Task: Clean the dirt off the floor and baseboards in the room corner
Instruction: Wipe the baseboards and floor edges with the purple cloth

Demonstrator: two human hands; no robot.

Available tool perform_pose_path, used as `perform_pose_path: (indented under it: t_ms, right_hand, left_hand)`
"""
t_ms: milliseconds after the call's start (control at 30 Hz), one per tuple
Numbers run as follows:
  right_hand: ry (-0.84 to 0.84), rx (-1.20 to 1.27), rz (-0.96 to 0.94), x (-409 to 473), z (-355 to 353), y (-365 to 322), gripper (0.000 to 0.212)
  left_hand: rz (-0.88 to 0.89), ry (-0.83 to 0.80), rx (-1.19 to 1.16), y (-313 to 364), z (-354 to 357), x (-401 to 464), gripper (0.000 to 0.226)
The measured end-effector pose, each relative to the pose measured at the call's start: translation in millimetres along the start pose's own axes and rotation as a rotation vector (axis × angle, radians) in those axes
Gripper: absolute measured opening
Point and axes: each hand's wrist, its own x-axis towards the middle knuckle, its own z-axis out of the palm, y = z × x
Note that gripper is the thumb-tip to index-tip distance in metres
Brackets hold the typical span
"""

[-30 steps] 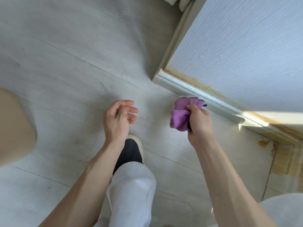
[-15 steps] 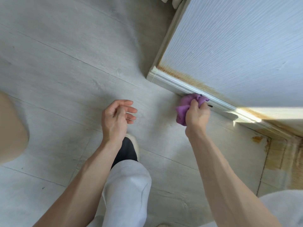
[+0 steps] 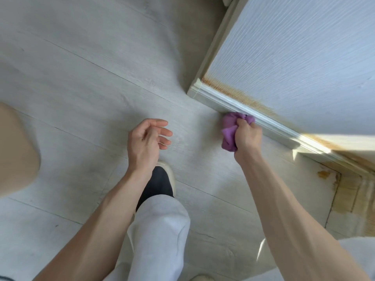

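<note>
Floorboards, pale grey, fill the left side. Above them the left hand hovers with its fingers loosely apart, holding nothing; just below its wrist sits a dark shoe under a light trouser leg. To the right, the right hand has its fingers clamped on a bunched purple cloth, which bulges left of the knuckles and is pressed against the white baseboard. Past those fingers, a rusty-brown stain runs along the wall's foot, and brown dirt marks the floor further right.
</note>
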Motion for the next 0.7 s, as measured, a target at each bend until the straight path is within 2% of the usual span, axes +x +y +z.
perform_pose_path:
  t_ms: [167, 300, 367, 500, 567, 633, 700]
  right_hand:
    - [-0.143, -0.149, -0.126, -9, 31, -23, 0.024]
    - [-0.075, -0.091, -0.023, -1, -2, -19, 0.017]
    - [-0.092, -0.081, -0.001, 0, -2, -24, 0.019]
    - [-0.249, -0.114, -0.071, -5, 25, -41, 0.015]
    - [-0.295, -0.093, -0.037, -4, 19, -33, 0.013]
    - [-0.229, -0.018, 0.079, 0, -11, -10, 0.015]
    - [-0.050, 0.082, 0.185, 2, -45, 12, 0.007]
  left_hand:
    - [-0.005, -0.001, 0.004, 0, 0, 0, 0.041]
    - [0.003, 0.021, 0.006, 2, -6, 5, 0.042]
    - [0.003, 0.019, 0.010, 2, -4, 4, 0.042]
    - [0.001, -0.010, 0.002, 2, 3, -2, 0.041]
    - [-0.006, -0.010, 0.000, 1, 2, -2, 0.042]
    - [-0.009, -0.004, -0.005, 1, -1, 0, 0.042]
    - [-0.015, 0.010, -0.011, -1, -5, 1, 0.043]
